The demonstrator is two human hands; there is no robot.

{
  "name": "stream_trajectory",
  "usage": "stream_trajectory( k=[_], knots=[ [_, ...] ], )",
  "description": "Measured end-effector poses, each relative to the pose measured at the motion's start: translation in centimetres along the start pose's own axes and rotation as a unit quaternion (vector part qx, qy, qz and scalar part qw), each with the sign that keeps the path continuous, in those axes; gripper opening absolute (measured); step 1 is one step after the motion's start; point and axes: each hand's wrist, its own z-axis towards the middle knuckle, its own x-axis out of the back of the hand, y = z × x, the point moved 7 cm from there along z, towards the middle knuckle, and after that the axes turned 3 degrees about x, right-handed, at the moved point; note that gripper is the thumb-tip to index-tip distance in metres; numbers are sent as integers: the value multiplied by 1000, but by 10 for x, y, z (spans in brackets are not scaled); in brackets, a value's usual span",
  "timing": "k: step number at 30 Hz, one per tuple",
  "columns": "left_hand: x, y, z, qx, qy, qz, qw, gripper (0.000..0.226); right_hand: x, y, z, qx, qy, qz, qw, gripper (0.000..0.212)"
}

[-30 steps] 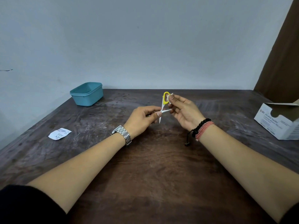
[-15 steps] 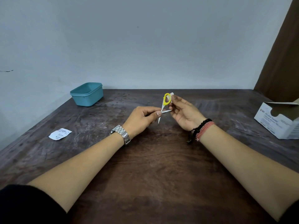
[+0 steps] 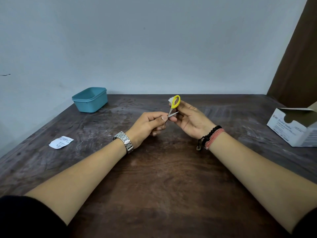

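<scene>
Right hand [image 3: 190, 121] grips scissors [image 3: 176, 101], well apart from teal tub [image 3: 92, 105].

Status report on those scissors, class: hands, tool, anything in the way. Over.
Left hand pinches a blade. Right hand holds yellow-handled scissors, white wad by the loop. Blades apart. Nothing in the way.

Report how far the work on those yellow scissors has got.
Done: a wrapper lies on the table, and the white box stands open. In hand: the right hand holds the scissors and a white wad; the left hand pinches a blade. Left: probably finishing the wipe and putting things away.
</scene>
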Motion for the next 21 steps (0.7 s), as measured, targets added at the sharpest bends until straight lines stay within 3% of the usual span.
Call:
stream_trajectory(
  k=[3,9,12,17,21],
  knots=[
    [-3,-3,1,21,-20,-34,999,25,4,-4,3,13,2,11,1000,27],
    [1,-3,0,45,-17,-95,994,26,-6,4,0,-5,-26,-6,1000,18],
    [-3,-3,0,51,-28,-91,994,26,0,-6,3,21,-8,21,1000,27],
    [3,-5,0,58,-16,-108,992,26,-9,9,-1,-8,-31,11,999,17],
    [1,-5,1,55,-18,-86,995,25,-4,-3,1,23,-15,13,1000,18]
  ],
)
